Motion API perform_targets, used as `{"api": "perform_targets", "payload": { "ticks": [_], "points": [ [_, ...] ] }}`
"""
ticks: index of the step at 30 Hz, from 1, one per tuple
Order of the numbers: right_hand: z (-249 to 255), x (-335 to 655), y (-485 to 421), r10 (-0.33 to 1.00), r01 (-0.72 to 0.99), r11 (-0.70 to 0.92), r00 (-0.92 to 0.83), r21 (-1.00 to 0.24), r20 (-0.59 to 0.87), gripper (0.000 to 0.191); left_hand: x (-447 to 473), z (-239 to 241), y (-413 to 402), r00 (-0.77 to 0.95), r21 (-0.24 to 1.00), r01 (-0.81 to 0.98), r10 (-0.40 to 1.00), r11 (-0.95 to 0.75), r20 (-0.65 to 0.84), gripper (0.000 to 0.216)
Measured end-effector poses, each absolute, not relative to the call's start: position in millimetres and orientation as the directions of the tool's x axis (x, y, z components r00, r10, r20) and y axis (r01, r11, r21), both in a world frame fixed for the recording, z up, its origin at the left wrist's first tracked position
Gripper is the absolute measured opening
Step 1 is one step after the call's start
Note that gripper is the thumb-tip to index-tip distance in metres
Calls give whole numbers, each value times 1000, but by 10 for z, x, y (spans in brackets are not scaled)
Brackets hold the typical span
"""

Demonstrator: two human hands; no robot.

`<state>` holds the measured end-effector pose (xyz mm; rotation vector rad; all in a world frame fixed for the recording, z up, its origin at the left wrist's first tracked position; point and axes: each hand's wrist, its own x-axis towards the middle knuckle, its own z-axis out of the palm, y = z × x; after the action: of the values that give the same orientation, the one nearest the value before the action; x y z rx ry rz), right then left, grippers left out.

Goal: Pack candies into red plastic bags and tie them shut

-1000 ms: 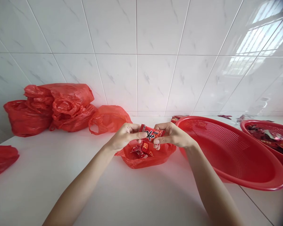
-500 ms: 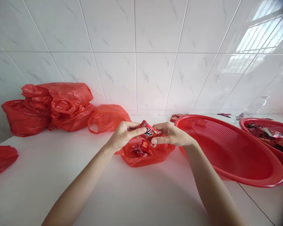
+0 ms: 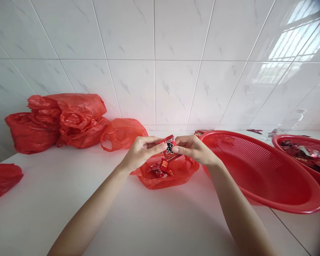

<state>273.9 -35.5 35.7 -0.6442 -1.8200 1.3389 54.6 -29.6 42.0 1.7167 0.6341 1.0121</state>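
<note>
A small red snack packet [image 3: 170, 146] with black and white lettering is pinched between both hands. My left hand [image 3: 142, 151] grips its left side, thumb on the front. On its right side, my right hand [image 3: 196, 149] has thumb and fingers closed on it. Right beneath lies an open red plastic bag [image 3: 160, 182] on the white table [image 3: 138, 217]. Several small wrapped snacks [image 3: 160, 168] in red and orange wrappers rest inside the bag.
A red perforated basket [image 3: 269, 174] stands to the right, tilted. Beyond it, a second red basket [image 3: 306, 138] holds many wrappers or packets. Stuffed red bags [image 3: 69, 119] are piled at the back left against the tiled wall. Another red bag [image 3: 125, 131] sits beside them.
The packet has been turned more upright between my fingers, and its lettering now faces me differently. Both hands still hold it over the bag.
</note>
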Motion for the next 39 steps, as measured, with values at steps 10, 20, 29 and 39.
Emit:
{"api": "perform_targets", "payload": {
  "ticks": [10,20,29,39],
  "points": [
    [345,2690,-349,817,-56,389,-440,-919,373,19,501,397,-241,519,914,42,790,-404,326,21],
    [337,2678,-340,832,-93,361,-418,-928,365,21,517,386,-229,572,946,-23,772,-323,278,28],
    [344,2669,-352,852,-89,428,-294,-899,434,23,556,348,-240,584,957,5,777,-291,234,30],
    [364,2665,-359,865,-56,456,-206,-888,457,21,563,321,-281,653,940,144,743,-310,145,32]
  ]
}}
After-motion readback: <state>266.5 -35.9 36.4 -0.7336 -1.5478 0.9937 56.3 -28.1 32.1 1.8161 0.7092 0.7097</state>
